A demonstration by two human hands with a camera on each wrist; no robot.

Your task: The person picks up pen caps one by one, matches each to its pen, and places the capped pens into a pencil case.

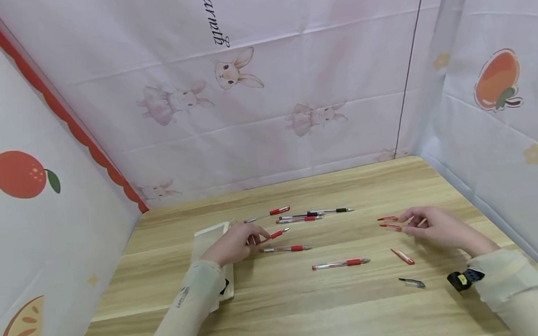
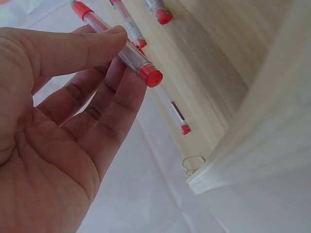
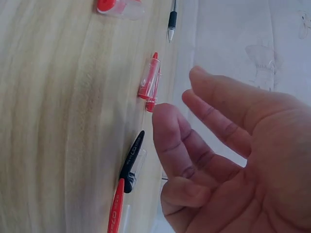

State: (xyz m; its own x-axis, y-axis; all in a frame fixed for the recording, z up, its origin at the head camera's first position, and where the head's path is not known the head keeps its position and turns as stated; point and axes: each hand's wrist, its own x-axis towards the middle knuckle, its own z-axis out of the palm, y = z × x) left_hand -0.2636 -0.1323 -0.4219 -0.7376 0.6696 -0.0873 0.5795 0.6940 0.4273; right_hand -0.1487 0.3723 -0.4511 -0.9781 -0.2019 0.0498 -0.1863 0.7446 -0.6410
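Observation:
My left hand [image 1: 240,241] pinches an uncapped red gel pen [image 2: 138,60] between thumb and fingers, its tip pointing away to the right. Beside that hand, another red pen [image 1: 285,249] lies on the table. Over on the right, my right hand [image 1: 432,227] hovers with loosely bent fingers and nothing between them. Its fingertips are right at two red pen caps [image 1: 390,227]. In the right wrist view a black cap [image 3: 130,162] and a red cap [image 3: 115,208] lie below the fingers.
A pale, white-edged case [image 1: 229,288] lies under my left forearm. Several red and black pens, including a black pen [image 1: 332,211], lie farther back. One red pen [image 1: 341,264] is nearer the middle. A red cap [image 1: 403,256] and a black cap [image 1: 412,282] lie front right. Printed cloth walls surround the table.

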